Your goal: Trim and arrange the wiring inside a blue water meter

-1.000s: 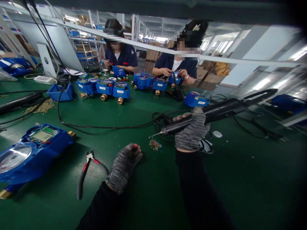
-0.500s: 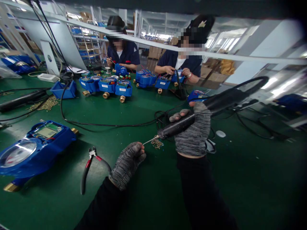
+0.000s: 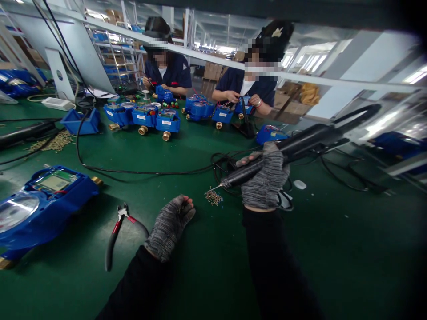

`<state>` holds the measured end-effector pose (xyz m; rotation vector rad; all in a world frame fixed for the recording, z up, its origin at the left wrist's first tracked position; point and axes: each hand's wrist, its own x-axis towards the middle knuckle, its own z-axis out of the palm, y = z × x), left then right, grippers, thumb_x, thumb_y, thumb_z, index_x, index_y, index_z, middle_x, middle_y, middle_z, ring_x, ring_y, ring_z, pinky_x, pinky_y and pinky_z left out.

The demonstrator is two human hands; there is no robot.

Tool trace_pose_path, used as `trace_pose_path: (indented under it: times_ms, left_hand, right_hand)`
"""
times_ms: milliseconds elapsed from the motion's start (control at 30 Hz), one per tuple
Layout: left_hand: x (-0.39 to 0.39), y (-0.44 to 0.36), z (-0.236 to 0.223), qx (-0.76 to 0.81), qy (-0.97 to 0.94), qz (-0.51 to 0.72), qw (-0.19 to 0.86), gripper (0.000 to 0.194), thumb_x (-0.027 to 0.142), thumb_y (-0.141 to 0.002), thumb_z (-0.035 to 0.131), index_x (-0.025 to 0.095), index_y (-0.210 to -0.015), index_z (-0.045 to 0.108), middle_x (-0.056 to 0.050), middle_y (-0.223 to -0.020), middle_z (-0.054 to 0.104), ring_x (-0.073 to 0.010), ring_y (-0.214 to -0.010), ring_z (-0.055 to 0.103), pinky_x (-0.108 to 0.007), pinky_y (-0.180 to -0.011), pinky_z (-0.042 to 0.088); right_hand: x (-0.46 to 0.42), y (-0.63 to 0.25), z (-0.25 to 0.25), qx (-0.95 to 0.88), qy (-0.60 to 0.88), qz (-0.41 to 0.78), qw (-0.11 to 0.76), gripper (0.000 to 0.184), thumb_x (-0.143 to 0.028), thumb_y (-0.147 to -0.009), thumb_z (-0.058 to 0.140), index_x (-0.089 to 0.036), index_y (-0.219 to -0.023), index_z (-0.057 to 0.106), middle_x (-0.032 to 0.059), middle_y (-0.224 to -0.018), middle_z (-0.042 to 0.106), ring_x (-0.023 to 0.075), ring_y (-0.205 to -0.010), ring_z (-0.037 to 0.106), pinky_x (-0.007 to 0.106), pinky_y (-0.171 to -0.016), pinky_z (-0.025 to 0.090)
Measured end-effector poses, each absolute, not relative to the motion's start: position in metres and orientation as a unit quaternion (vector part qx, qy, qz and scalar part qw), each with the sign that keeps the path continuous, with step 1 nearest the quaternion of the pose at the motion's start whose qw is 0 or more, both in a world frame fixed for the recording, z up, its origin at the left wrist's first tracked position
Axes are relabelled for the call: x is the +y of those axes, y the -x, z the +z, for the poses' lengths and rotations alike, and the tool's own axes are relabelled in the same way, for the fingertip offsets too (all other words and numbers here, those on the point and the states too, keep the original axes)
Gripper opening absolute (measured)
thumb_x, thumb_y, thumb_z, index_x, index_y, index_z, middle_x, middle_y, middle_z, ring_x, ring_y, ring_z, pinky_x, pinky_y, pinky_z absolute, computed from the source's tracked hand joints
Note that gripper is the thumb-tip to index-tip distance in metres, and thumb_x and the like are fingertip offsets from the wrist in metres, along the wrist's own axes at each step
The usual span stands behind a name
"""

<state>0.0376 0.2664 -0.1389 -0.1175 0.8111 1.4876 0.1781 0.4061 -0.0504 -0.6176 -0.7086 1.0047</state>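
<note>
My right hand (image 3: 267, 178), in a grey knit fingerless glove, is wrapped round a black electric screwdriver (image 3: 300, 142). Its thin bit slants down-left, with the tip over a small pile of screws (image 3: 213, 198) on the green table. To the left of that pile, my left hand (image 3: 171, 226) rests low with curled fingers. Small brassy specks that look like screws show in its hollow, partly hidden by the glove. Red-and-black side cutters (image 3: 122, 213) lie with open jaws left of this hand. Farther left sits a blue water meter (image 3: 60, 200) with its circuit board exposed.
Several blue meters (image 3: 145, 116) stand in the middle distance. A blue bin (image 3: 82, 122) and a larger screw heap (image 3: 55, 141) are at left. A black cable (image 3: 147, 172) crosses the table (image 3: 207, 275). Two co-workers (image 3: 167, 73) sit opposite, handling meters.
The screwdriver bit has left my left fingertips and now points at the screw pile. My left hand has shifted slightly left and its fingers have loosened. The whole view has shifted a little.
</note>
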Motion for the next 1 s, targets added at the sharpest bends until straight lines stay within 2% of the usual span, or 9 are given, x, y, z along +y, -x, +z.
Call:
trace_pose_path:
  times_ms: [167, 333, 467, 667, 1000]
  left_hand:
    - [0.266, -0.043, -0.133, 0.355, 0.041, 0.626, 0.693, 0.011, 0.014, -0.086, 0.064, 0.009, -0.091, 0.072, -0.011, -0.090, 0.075, -0.0172, -0.081, 0.073, -0.029, -0.080, 0.061]
    - [0.262, -0.043, -0.133, 0.363, 0.040, 0.622, 0.692, 0.016, 0.010, -0.079, 0.072, 0.011, -0.095, 0.072, -0.006, -0.083, 0.073, -0.0128, -0.071, 0.070, -0.023, -0.070, 0.060]
    - [0.263, -0.041, -0.137, 0.370, 0.064, 0.644, 0.667, 0.006, 0.009, -0.083, 0.066, 0.012, -0.085, 0.071, -0.005, -0.081, 0.073, -0.0124, -0.072, 0.071, -0.024, -0.073, 0.060]
    - [0.270, -0.040, -0.137, 0.374, 0.092, 0.664, 0.641, 0.020, 0.009, -0.090, 0.053, 0.012, -0.078, 0.069, -0.006, -0.079, 0.073, -0.0155, -0.077, 0.073, -0.029, -0.076, 0.062]
    - [0.270, -0.038, -0.140, 0.366, 0.080, 0.660, 0.651, 0.005, 0.012, -0.083, 0.066, 0.013, -0.078, 0.068, -0.006, -0.081, 0.072, -0.0154, -0.076, 0.071, -0.031, -0.084, 0.060]
  right_hand:
    - [0.392, -0.166, -0.046, -0.309, 0.253, 0.566, 0.722, 0.049, -0.036, -0.055, 0.086, -0.020, -0.084, 0.050, -0.0031, -0.059, 0.049, 0.0162, -0.049, 0.046, 0.028, -0.044, 0.046]
    - [0.386, -0.159, -0.047, -0.321, 0.234, 0.593, 0.701, 0.048, -0.033, -0.056, 0.088, -0.020, -0.082, 0.050, -0.0026, -0.060, 0.050, 0.0165, -0.052, 0.048, 0.027, -0.045, 0.047]
    - [0.394, -0.167, -0.049, -0.328, 0.248, 0.534, 0.739, 0.047, -0.036, -0.059, 0.085, -0.020, -0.088, 0.051, -0.0033, -0.060, 0.049, 0.0166, -0.050, 0.048, 0.028, -0.045, 0.047]
    - [0.410, -0.171, -0.063, -0.370, 0.296, 0.415, 0.777, 0.040, -0.034, -0.068, 0.079, -0.020, -0.094, 0.052, -0.0042, -0.060, 0.049, 0.0161, -0.047, 0.048, 0.028, -0.041, 0.047]
    - [0.414, -0.161, -0.085, -0.418, 0.313, 0.357, 0.775, 0.030, -0.029, -0.078, 0.075, -0.018, -0.096, 0.053, -0.0032, -0.063, 0.054, 0.0156, -0.045, 0.051, 0.026, -0.040, 0.048]
